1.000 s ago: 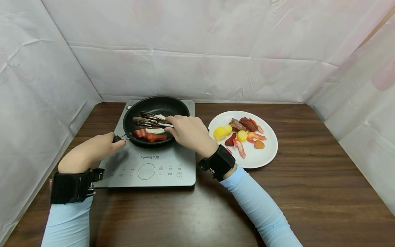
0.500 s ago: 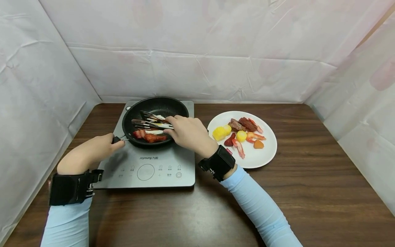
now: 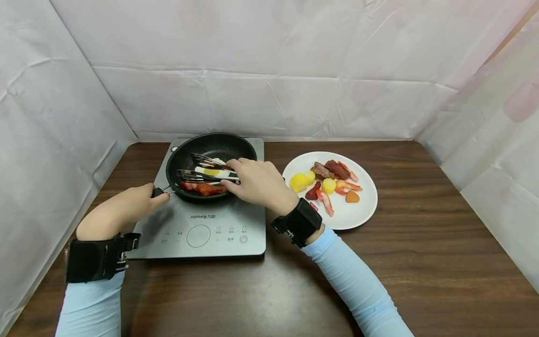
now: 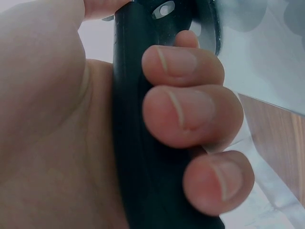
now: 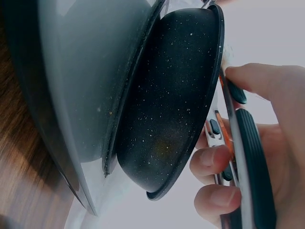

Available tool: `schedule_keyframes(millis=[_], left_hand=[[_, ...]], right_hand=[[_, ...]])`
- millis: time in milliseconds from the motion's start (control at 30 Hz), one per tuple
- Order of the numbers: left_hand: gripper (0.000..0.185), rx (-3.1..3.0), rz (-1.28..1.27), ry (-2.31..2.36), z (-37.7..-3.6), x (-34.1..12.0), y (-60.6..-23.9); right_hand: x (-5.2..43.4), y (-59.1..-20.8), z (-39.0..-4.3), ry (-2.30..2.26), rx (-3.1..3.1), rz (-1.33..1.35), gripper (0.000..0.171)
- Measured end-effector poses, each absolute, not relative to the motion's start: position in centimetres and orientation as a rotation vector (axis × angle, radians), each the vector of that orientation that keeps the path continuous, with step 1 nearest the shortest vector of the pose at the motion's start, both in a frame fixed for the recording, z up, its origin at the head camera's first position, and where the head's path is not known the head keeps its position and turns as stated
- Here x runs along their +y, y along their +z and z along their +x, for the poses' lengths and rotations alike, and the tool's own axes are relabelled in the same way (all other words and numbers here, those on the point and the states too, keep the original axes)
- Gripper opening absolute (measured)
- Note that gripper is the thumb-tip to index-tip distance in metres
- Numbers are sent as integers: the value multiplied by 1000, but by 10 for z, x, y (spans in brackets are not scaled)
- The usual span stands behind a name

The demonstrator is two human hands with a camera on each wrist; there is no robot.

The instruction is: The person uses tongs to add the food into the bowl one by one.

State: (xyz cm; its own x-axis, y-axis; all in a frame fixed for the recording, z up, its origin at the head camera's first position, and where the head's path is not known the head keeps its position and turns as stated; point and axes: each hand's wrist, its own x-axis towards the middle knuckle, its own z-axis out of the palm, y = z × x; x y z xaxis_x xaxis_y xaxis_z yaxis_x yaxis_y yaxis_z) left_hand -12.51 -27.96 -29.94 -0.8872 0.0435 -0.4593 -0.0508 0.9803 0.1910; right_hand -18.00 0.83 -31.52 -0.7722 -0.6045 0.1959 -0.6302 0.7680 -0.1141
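Gripping the handle (image 4: pixel 132 119), left hand (image 3: pixel 134 201) sits eight o'clock from the pan (image 3: pixel 225 147); right hand (image 3: pixel 262 185) (at four o'clock) pinches tongs (image 5: pixel 256 171).

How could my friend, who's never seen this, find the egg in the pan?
Find the silvery cooktop, then the black pan on it. Inside, look by the metal tongs that the right hand holds. The egg shows between the tongs' two arms: a yellow patch with white around it, unlike the reddish food beside it.
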Motion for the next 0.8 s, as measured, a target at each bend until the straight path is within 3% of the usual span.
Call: schedule_keyframes(millis=[800], left_hand=[[79, 2688, 14, 295, -129, -281, -305]], right_hand=[[32, -305, -176, 322, -2827, 884, 60]])
